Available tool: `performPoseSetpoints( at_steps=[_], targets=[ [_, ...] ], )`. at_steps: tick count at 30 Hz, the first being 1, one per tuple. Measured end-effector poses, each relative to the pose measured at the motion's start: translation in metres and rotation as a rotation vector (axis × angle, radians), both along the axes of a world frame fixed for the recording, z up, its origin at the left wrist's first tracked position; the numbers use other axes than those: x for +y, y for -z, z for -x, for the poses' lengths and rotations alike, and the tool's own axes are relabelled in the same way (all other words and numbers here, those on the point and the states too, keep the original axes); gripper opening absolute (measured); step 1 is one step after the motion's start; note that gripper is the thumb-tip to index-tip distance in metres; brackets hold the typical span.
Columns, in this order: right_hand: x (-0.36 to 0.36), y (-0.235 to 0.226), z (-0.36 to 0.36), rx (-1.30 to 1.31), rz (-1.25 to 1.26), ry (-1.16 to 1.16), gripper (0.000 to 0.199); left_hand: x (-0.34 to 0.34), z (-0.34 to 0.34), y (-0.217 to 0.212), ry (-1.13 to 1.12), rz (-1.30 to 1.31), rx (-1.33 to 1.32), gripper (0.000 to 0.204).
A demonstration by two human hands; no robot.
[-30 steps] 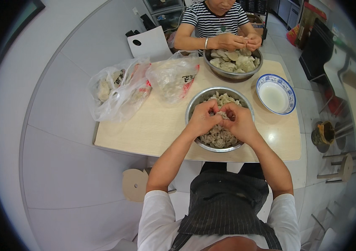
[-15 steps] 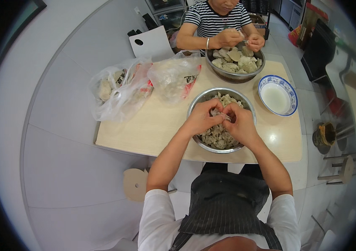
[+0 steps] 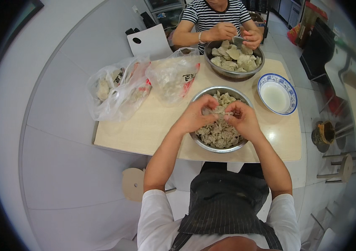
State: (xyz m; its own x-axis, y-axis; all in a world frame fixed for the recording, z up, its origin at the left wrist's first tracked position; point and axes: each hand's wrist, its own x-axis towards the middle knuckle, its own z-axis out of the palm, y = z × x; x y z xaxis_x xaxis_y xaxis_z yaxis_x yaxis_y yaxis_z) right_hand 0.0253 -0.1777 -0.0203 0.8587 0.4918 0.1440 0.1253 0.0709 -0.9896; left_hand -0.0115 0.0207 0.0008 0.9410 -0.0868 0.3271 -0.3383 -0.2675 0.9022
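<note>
Over a steel bowl (image 3: 196,139), my left hand (image 3: 195,115) and my right hand (image 3: 243,121) face each other, a small gap between their fingertips. The left thumb and fingers are closed on a thin, pale, flat food piece (image 3: 208,111), partly hidden by the hand. My right thumb and fingers are pinched together; what they grip is too small to tell. Below my hands the bowl holds many small, torn, grey-beige food pieces (image 3: 220,134). Their exact kind does not show.
Across the table (image 3: 136,140) a person in a striped shirt works with both hands over a dark metal bowl (image 3: 228,75) of larger pale flat pieces. A blue-and-white bowl (image 3: 277,94) of whitish liquid stands right. Plastic bags (image 3: 121,98) with round pale lumps lie left.
My fingertips have moved apart from each other, my left hand shifting slightly left. The other person's hands have lowered toward the far bowl.
</note>
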Motion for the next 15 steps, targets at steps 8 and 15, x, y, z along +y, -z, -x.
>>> performPoseSetpoints(
  at_steps=[8, 15],
  targets=[
    [0.008, 0.001, 0.007, -0.024, 0.033, 0.022, 0.015, -0.003, 0.003, 0.017, -0.046, -0.021, 0.146, 0.013],
    [0.006, -0.005, 0.003, -0.158, 0.152, 0.082, 0.015, 0.003, 0.007, -0.005, -0.001, -0.001, 0.222, 0.015]
  ],
)
